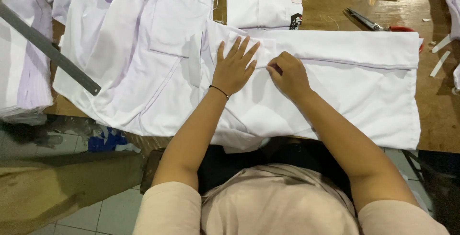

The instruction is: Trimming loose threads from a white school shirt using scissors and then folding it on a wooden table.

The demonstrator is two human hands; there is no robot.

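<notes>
A white shirt (354,86) lies spread flat across the wooden table (438,115), folded along a long crease near its far edge. My left hand (233,67) rests flat on the cloth with its fingers spread, pressing it down; a thin black band sits on that wrist. Just to its right, my right hand (288,74) has its fingers curled and pinches the white fabric at the fold line. The two hands nearly touch.
More white garments (143,33) overlap at the left, and a folded white shirt with a small red patch (263,0) lies beyond. A grey metal ruler (48,50) slants over the left pile. Red-handled scissors (378,24) and paper scraps lie at the far right.
</notes>
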